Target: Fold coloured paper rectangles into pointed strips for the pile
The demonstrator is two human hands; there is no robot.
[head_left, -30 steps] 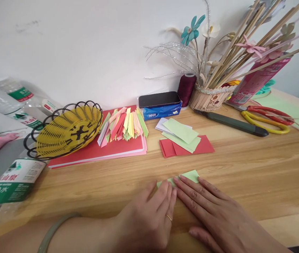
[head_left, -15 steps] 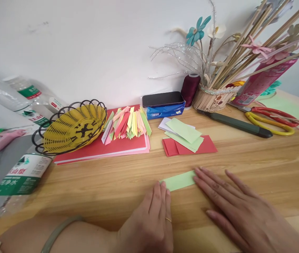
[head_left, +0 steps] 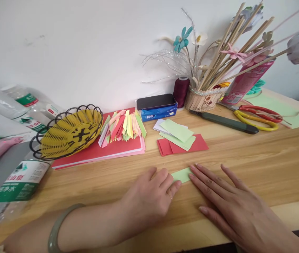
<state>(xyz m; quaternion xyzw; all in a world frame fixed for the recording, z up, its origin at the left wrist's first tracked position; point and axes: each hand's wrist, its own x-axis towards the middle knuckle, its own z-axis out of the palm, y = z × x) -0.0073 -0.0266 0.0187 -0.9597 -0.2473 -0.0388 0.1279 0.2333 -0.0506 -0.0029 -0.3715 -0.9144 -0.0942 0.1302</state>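
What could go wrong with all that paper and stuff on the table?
The green paper strip might crease crookedly if the left hand and right hand, at its opposite ends, shift unevenly. The loose paper slips just beyond could scatter if brushed. The black phone, lying on a blue packet, might slide off if bumped.

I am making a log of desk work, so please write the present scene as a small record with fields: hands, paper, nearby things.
Left hand: fingers curled, at left end of a light-green rectangular paper strip
Right hand: spread flat, fingertips at the strip's right end
Surface: light-brown wooden tabletop
Beyond strip: overlapping red paper rectangles, with light-green paper rectangles on top
Back left: yellow woven basket with black looped rim
Beside basket: folded multicoloured paper pieces on red paper sheets
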